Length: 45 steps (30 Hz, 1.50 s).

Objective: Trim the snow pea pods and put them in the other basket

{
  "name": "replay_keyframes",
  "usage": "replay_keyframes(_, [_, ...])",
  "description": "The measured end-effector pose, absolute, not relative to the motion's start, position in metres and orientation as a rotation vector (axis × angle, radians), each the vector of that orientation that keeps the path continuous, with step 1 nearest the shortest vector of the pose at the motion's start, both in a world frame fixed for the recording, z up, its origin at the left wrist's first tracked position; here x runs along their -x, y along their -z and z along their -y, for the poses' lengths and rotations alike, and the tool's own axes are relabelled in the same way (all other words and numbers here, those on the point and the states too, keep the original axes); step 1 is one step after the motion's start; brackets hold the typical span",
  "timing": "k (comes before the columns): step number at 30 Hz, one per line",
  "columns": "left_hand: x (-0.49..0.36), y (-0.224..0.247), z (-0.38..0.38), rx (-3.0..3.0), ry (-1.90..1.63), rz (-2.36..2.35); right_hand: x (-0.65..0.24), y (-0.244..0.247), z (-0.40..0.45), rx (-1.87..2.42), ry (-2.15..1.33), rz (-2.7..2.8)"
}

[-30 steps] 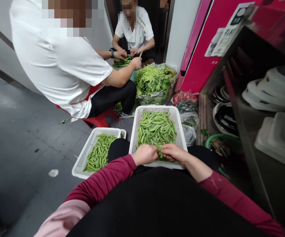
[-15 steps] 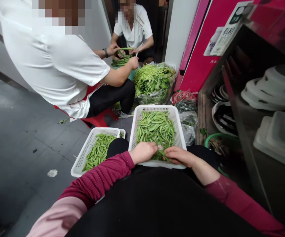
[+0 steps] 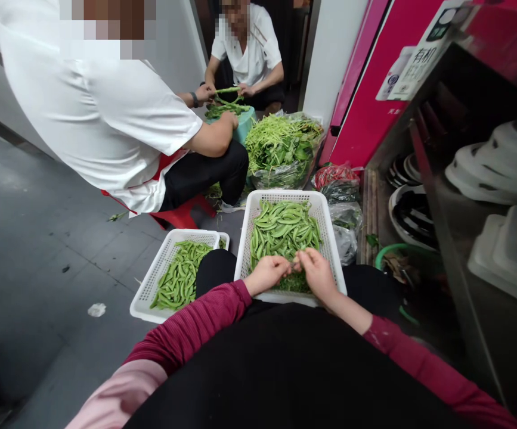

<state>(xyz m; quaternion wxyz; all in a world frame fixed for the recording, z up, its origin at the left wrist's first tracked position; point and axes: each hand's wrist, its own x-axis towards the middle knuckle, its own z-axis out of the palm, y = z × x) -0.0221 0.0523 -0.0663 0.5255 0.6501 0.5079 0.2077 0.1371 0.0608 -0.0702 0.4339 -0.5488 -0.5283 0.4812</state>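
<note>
Over the near part of a white perforated basket (image 3: 242, 238), my left hand (image 3: 268, 274) and my right hand (image 3: 318, 275) meet with fingertips pinched. Between them is a thin pea pod (image 3: 292, 267), mostly covered by the fingers. Green pea pods (image 3: 285, 229) are heaped in the basket's far part. Small green trimmings (image 3: 291, 283) lie under my hands at its near end. The basket rests across my lap. Lower on the left, a second white basket (image 3: 144, 298) holds more pea pods (image 3: 180, 277).
A co-worker in white (image 3: 101, 119) sits on a red stool (image 3: 186, 213); another person (image 3: 247, 47) squats behind. A bag of leafy greens (image 3: 282, 146) stands beyond my basket. On the right are plastic bags (image 3: 345, 229), a green-rimmed bin (image 3: 381, 255) and a shelf with white containers (image 3: 500, 164).
My right hand has risen and turned inward, its fingertips now meeting the left's. The pod that hung below them is now mostly hidden. The view has shifted slightly.
</note>
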Motion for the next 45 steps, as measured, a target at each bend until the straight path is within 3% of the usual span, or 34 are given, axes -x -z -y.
replay_keyframes(2, [0.021,0.082,-0.05,-1.8,-0.283,-1.267,-0.145,0.079,-0.078,1.386,-1.062,1.156])
replay_keyframes(5, [0.024,0.095,-0.049,-2.072,-0.07,-1.267,-0.154,0.085,-0.103,1.474,-0.739,1.644])
replay_keyframes(9, [0.024,0.097,-0.051,-2.188,-0.051,-1.231,-0.139,0.095,-0.114,1.462,-0.378,2.743])
replay_keyframes(15, [0.034,0.093,-0.052,-1.919,-0.204,-1.416,-0.131,0.097,-0.109,1.401,-0.27,2.93])
replay_keyframes(19, [0.039,0.084,-0.06,-1.555,-0.362,-1.488,-0.156,0.083,-0.102,1.503,-0.376,2.696])
replay_keyframes(23, [0.034,0.073,-0.063,-1.238,-0.43,-1.196,-0.171,0.074,-0.091,1.532,-0.789,2.256])
replay_keyframes(34, [0.032,0.035,-0.053,-0.912,-0.712,-0.958,-0.153,0.071,-0.061,1.461,-1.251,1.633])
replay_keyframes(37, [0.026,0.031,-0.049,-0.812,-0.734,-0.935,-0.139,0.064,-0.049,1.35,-1.519,1.381])
replay_keyframes(40, [0.022,0.041,-0.043,-0.921,-0.614,-1.045,-0.132,0.054,-0.044,1.179,-1.733,1.067])
replay_keyframes(45, [0.029,0.058,-0.038,-1.486,-0.291,-1.266,-0.144,0.038,-0.053,1.057,-1.681,0.857])
